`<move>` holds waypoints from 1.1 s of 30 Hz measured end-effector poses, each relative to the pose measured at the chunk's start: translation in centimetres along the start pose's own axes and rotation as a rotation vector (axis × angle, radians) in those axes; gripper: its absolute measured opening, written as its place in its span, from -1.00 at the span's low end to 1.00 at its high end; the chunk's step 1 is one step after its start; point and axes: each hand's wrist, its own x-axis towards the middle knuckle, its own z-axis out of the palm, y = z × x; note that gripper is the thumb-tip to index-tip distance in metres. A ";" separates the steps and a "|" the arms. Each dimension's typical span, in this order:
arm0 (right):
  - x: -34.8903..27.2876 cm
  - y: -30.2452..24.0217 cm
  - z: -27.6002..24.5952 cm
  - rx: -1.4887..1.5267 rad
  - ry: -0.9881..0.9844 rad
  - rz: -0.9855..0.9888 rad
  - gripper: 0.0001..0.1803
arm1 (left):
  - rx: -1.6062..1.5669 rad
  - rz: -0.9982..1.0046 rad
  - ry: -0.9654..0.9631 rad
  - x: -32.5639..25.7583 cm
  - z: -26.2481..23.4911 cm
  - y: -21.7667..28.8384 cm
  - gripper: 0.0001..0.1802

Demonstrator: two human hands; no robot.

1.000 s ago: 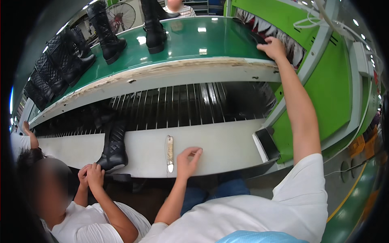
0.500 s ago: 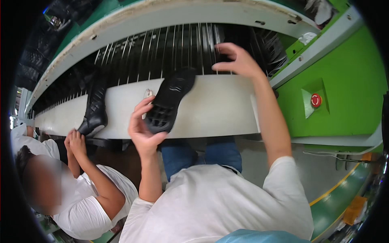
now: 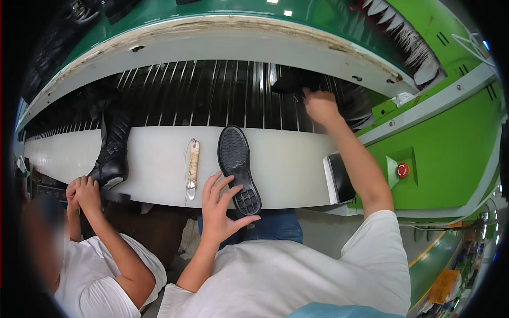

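Note:
A black shoe sole (image 3: 236,159) lies tread up on the white ledge (image 3: 286,169), its heel over the near edge. My left hand (image 3: 220,209) holds that heel, thumb beneath it and the other fingers spread along its left side. My right hand (image 3: 318,105) reaches far onto the black slatted conveyor (image 3: 201,95), with its fingers curled on a black boot (image 3: 294,82) lying there. The rest of that boot is in shadow.
A small pale brush-like tool (image 3: 192,161) lies on the ledge left of the sole. At the left, a co-worker's hands (image 3: 82,191) are at a tall black boot (image 3: 111,153). A green machine housing with a red button (image 3: 402,170) stands at the right.
My left hand has brought the sole down from mid-air onto the ledge. My right hand has moved farther back on the conveyor and closed on the boot.

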 end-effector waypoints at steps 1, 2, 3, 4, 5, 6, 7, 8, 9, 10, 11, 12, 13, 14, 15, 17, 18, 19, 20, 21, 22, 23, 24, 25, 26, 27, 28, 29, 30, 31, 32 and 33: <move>0.4 -1.9 -1.4 -0.022 0.069 -0.054 -0.68 | -0.049 0.008 0.024 0.3 0.0 0.0 -0.07; 0.0 -3.3 -3.2 0.017 0.178 -0.090 -0.80 | -0.100 0.017 0.045 0.8 0.2 -0.1 -0.04; -0.2 -4.8 -5.3 0.020 0.165 -0.115 -0.81 | -0.146 0.026 0.066 1.4 0.2 -0.2 -0.02; -1.0 -5.9 -7.0 0.022 0.144 -0.129 -0.82 | -0.145 0.047 0.024 2.2 0.3 -0.2 0.13; -1.9 -6.8 -8.1 0.024 0.121 -0.143 -0.83 | -0.158 0.029 0.021 3.2 1.0 -0.2 0.20; -2.6 -7.4 -9.1 0.045 0.175 -0.161 -0.84 | -0.170 0.016 0.019 4.4 2.2 -0.1 0.28; -3.3 -7.7 -10.1 0.054 0.183 -0.156 -0.85 | -0.186 0.003 0.015 5.8 3.7 0.0 0.35; -3.9 -7.9 -11.1 0.067 0.190 -0.150 -0.85 | -0.222 -0.018 -0.014 7.3 5.4 0.1 0.45; -4.6 -8.0 -12.3 0.075 0.199 -0.141 -0.85 | -0.262 -0.033 -0.045 9.2 7.4 0.3 0.55; -5.0 -8.2 -13.2 0.090 0.213 -0.162 -0.85 | -0.315 -0.032 -0.001 11.2 9.6 0.3 0.61; -5.6 -8.2 -14.2 0.100 0.222 -0.177 -0.84 | -0.377 -0.029 0.036 13.2 12.0 0.2 0.66; -5.9 -8.6 -15.5 0.114 0.238 -0.203 -0.84 | -0.330 -0.025 0.095 15.2 13.9 -0.3 0.58; -6.2 -9.1 -16.8 0.130 0.253 -0.211 -0.83 | -0.283 -0.018 0.154 17.1 15.1 -0.9 0.51; -6.6 -9.2 -17.8 0.137 0.244 -0.205 -0.80 | -0.355 -0.021 0.123 18.9 15.9 -0.9 0.38; -7.0 -9.7 -19.1 0.151 0.251 -0.212 -0.77 | -0.412 -0.019 0.105 20.6 16.0 -1.0 0.24; -8.9 -10.2 -22.3 0.194 0.249 -0.199 -0.75 | -0.416 0.072 0.150 21.2 15.7 -0.2 0.01; -10.3 -10.4 -23.5 0.236 0.277 -0.191 -0.75 | -0.355 0.162 0.214 20.9 14.7 0.7 -0.10; -11.2 -10.6 -24.7 0.285 0.307 -0.185 -0.74 | -0.288 0.252 0.277 20.7 13.1 1.8 -0.21; -12.3 -10.5 -26.0 0.367 0.331 -0.186 -0.76 | -0.392 0.211 0.251 20.1 11.5 3.6 -0.30; -13.2 -10.1 -27.5 0.444 0.352 -0.185 -0.78 | -0.477 0.220 0.127 19.8 8.9 5.6 -0.17; -14.0 -10.5 -29.9 0.553 0.322 -0.148 -0.80 | -0.559 0.229 0.039 19.5 6.7 6.7 -0.02; -14.7 -10.9 -32.6 0.664 0.289 -0.109 -0.78 | -0.636 0.227 -0.047 19.1 4.4 7.6 0.12; -15.4 -11.0 -33.9 0.765 0.251 -0.063 -0.73 | -0.728 0.232 -0.106 18.7 3.3 8.3 0.28; -16.0 -10.5 -33.9 0.878 0.203 -0.020 -0.71 | -0.823 0.241 -0.170 18.5 2.5 8.9 0.45; -16.5 -9.9 -33.9 0.992 0.156 0.024 -0.69 | -0.779 0.280 -0.250 18.3 1.7 8.9 0.58; -17.2 -9.5 -33.7 1.114 0.107 0.063 -0.67 | -0.726 0.314 -0.328 18.0 0.4 8.7 0.72; -17.8 -9.7 -32.9 1.109 0.076 0.106 -0.63 | -0.675 0.349 -0.409 17.8 -0.2 8.3 0.86; -18.1 -9.4 -30.1 1.049 0.126 -0.010 -0.65 | -0.785 0.340 -0.454 17.6 -0.3 7.5 0.89; -18.7 -9.4 -28.6 1.175 0.039 0.007 -0.67 | -0.898 0.319 -0.501 17.4 -0.6 7.2 0.91; -19.6 -9.6 -27.4 1.302 -0.049 0.023 -0.69 | -1.009 0.293 -0.546 17.3 -0.6 7.4 0.94; -20.2 -9.8 -26.7 1.319 0.022 0.042 -0.65 | -1.078 0.281 -0.473 17.7 -0.7 7.7 0.87; -21.0 -9.9 -25.7 1.311 0.091 0.094 -0.61 | -1.029 0.268 -0.495 18.6 -1.5 9.3 0.65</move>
